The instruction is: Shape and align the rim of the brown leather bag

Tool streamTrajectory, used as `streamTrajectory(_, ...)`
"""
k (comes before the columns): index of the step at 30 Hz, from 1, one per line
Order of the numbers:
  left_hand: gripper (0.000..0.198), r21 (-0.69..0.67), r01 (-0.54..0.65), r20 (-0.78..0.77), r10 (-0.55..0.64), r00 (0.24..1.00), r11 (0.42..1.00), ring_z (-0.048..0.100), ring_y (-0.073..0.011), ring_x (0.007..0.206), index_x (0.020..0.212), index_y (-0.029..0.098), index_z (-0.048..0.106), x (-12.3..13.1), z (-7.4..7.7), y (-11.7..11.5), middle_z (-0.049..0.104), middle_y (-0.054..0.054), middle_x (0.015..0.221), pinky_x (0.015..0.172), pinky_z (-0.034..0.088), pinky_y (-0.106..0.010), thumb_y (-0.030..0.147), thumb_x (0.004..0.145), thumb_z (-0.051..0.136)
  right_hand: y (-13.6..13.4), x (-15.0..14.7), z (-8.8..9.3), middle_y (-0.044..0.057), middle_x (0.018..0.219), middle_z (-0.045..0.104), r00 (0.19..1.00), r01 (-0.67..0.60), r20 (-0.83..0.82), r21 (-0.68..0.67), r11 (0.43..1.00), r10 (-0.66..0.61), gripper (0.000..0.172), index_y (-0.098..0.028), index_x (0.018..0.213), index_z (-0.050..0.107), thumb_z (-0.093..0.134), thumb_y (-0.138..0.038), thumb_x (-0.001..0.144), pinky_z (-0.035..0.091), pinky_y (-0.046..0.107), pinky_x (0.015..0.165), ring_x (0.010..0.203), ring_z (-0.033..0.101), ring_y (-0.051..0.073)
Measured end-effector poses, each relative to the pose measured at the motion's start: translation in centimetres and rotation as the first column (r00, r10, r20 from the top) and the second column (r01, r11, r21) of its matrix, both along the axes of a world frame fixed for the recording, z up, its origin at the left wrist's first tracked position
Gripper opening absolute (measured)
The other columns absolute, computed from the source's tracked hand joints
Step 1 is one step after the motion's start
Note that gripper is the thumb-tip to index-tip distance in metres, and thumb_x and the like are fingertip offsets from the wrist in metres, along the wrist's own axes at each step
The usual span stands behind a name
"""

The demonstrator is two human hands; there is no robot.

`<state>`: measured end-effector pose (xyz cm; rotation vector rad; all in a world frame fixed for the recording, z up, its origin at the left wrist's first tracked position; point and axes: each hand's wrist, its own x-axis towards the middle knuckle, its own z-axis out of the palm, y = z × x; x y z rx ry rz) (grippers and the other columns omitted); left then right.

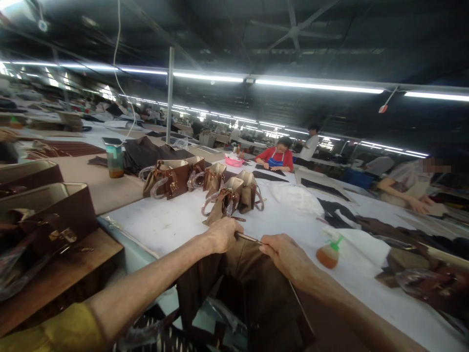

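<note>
A large brown bag (252,278) hangs in front of me at the table's near edge, its upper rim between my two hands. My left hand (223,235) is closed on one end of that rim. A short way to the right, my right hand (284,254) pinches the same rim between thumb and fingers. The rim runs nearly straight between them. Just beyond my left hand, a small brown handbag (224,201) with a plastic-wrapped handle stands on the white table (172,222). The bag's lower part is shadowed and partly hidden by my right forearm.
Several more small handbags (176,178) stand behind. A green-capped bottle of amber liquid (329,253) is right of my hand. Larger brown bags (54,220) sit on a stand at left. A jar (115,161) stands farther back. A person in red (274,157) works across the table.
</note>
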<state>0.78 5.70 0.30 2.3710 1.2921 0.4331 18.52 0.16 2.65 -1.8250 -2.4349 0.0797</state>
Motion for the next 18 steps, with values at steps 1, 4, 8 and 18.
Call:
streamTrajectory(1,0.041,0.017,0.021,-0.004,-0.021,1.0,1.0,0.056,-0.0199,0.077,0.083,0.022,0.067,-0.05,-0.32,-0.13,0.064,-0.002,0.076,0.064,0.039,-0.024,0.001,0.056,0.046,0.23,0.31,-0.29,0.0,0.062,0.057,1.0,0.005,-0.016,0.004,1.0,-0.005,0.024,-0.017,0.065,0.057,0.045,-0.02,0.085,0.03,0.021,0.055,0.06,0.05,0.012)
streamTrajectory(4,0.035,0.074,0.089,-0.029,-0.087,0.996,0.993,0.057,-0.0199,0.073,0.084,0.022,0.065,-0.29,-0.86,-0.48,0.063,-0.002,0.073,0.06,0.037,-0.024,0.005,0.06,0.047,0.67,0.98,-0.61,-0.001,0.057,0.054,0.999,0.0,-0.047,0.01,1.0,0.0,0.026,-0.017,0.063,0.056,0.045,-0.021,0.086,0.029,0.021,0.054,0.056,0.047,0.011)
streamTrajectory(8,0.017,0.163,0.092,-0.071,-0.081,0.994,0.982,0.058,-0.0208,0.071,0.083,0.023,0.061,-0.13,-0.69,-0.7,0.062,-0.002,0.073,0.057,0.035,-0.025,0.028,0.067,0.061,0.69,1.0,-0.55,0.0,0.06,0.057,0.999,-0.009,-0.046,0.021,1.0,0.01,0.025,-0.017,0.066,0.057,0.044,-0.021,0.087,0.03,0.022,0.055,0.057,0.048,0.012)
streamTrajectory(18,0.014,0.18,0.066,-0.014,-0.064,0.998,0.982,0.055,-0.0155,0.065,0.076,0.023,0.066,0.02,-1.08,-0.43,0.062,0.0,0.065,0.054,0.032,-0.022,0.036,0.073,0.061,0.67,0.58,-0.69,0.0,0.059,0.058,0.999,-0.028,0.043,0.053,0.998,0.025,0.026,-0.017,0.066,0.057,0.043,-0.021,0.088,0.027,0.023,0.052,0.054,0.048,0.013)
